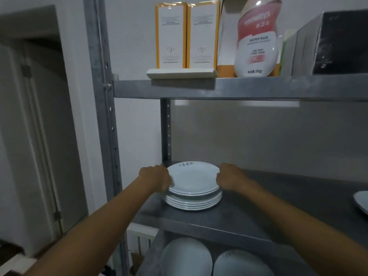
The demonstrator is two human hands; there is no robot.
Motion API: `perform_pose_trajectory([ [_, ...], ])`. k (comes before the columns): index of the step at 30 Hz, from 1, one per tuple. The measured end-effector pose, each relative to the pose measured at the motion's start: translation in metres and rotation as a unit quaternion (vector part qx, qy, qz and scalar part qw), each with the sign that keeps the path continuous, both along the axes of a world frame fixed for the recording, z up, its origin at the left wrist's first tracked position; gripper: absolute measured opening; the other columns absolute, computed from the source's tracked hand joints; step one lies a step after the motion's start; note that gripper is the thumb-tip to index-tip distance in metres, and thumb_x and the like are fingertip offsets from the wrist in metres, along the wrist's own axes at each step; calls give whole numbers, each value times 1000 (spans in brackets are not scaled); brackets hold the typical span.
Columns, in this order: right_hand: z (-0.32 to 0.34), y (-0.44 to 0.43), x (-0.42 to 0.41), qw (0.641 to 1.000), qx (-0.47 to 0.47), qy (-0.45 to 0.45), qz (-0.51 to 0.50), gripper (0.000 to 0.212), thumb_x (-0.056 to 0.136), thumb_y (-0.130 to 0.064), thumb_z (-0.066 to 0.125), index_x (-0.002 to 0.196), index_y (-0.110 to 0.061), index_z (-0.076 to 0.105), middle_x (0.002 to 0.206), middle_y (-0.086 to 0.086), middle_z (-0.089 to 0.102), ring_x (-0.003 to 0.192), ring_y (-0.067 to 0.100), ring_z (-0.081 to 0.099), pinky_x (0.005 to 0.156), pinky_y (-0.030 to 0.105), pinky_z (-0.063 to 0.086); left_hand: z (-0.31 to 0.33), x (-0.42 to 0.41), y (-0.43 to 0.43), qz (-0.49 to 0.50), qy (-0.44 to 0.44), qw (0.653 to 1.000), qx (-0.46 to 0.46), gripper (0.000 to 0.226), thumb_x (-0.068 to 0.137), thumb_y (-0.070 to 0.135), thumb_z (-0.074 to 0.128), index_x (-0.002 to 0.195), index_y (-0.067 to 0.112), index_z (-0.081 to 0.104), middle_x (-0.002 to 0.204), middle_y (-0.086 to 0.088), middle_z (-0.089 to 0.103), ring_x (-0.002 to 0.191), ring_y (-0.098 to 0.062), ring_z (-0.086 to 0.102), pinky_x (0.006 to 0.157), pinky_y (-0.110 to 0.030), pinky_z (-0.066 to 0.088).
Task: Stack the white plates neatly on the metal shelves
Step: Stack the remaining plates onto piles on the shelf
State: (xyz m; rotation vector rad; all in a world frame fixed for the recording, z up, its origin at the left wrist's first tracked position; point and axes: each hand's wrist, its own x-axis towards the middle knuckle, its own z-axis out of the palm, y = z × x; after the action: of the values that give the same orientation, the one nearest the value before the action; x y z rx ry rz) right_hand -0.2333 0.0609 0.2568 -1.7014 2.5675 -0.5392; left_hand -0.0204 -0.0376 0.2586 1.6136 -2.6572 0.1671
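A stack of several white plates (192, 203) rests at the left end of the middle metal shelf (258, 220). The top white plates (193, 178), with dark lettering at the far rim, sit tilted on the stack. My left hand (157, 177) grips their left rim and my right hand (231, 177) grips their right rim. Both forearms reach in from below. More white plates (186, 257) lie on the shelf underneath, beside another pile (239, 264).
The upper shelf (239, 87) holds two orange-edged boxes (187, 35), a flat white pack (181, 73), a red-and-white pouch (256, 38) and a dark box (336, 42). A plate edge (361, 201) shows at far right. The shelf's upright post (103, 108) stands left, near a door.
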Motion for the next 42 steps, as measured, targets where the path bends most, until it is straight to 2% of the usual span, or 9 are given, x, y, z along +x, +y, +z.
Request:
perform_pose_trajectory([
  [3,-8,-4,-1,999,34,21,11,37,89,-22,50,117,-1,60,126,19,61,108,30,61,72,23,40,-8,-3,-9,-8,-39,999,-37,40,88,39,46,118,15,57,105,-3,61,86,-21,56,78,-35,42],
  [6,-5,-7,-5,999,39,33,13,40,88,-29,48,118,-6,60,127,18,60,107,31,61,72,24,39,-5,-2,-15,-9,-52,997,-61,46,87,43,40,121,16,56,115,-4,61,99,-25,59,79,-37,40],
  [10,-7,-2,-8,1000,26,10,6,48,90,-39,41,118,-6,61,126,21,59,102,32,61,72,26,39,-11,10,-23,11,46,999,9,58,82,54,48,126,17,52,120,-10,59,103,-30,59,83,-39,41],
  [12,-14,2,-9,1000,18,-6,-9,45,90,-40,39,108,-7,64,109,20,63,83,29,66,62,24,41,-20,14,-28,13,137,987,85,51,83,52,52,117,14,55,98,-10,62,81,-26,63,71,-34,46],
  [15,-23,-2,-7,996,22,-89,-20,42,91,-31,36,72,-3,60,58,12,64,42,22,62,43,19,42,-33,9,-35,17,241,955,173,34,88,39,51,102,8,54,75,-8,57,60,-22,56,52,-26,43],
  [20,-38,-14,-1,962,-24,-270,-25,31,89,-11,34,69,4,52,45,18,54,26,19,52,33,20,44,-44,-1,-41,14,353,908,227,24,85,20,52,71,2,55,53,-12,53,43,-23,48,46,-25,39],
  [24,-41,-15,-4,964,-7,-265,-12,36,90,-9,33,59,2,50,32,12,49,27,20,52,38,21,44,-45,-1,-36,13,366,899,238,25,87,13,49,66,1,51,48,-13,48,41,-22,44,44,-26,37],
  [31,-25,17,1,970,-21,-242,0,33,86,-8,34,57,-2,50,50,20,56,39,23,55,53,28,46,-30,7,-5,-18,365,898,245,25,87,11,42,66,-1,49,55,-15,50,44,-22,42,44,-26,32],
  [42,-11,160,20,970,-80,-228,-12,38,85,-11,37,48,-5,46,36,12,48,34,23,45,44,24,37,-2,26,134,-87,361,898,238,33,86,5,45,54,3,46,39,-5,46,29,-14,40,36,-20,32],
])
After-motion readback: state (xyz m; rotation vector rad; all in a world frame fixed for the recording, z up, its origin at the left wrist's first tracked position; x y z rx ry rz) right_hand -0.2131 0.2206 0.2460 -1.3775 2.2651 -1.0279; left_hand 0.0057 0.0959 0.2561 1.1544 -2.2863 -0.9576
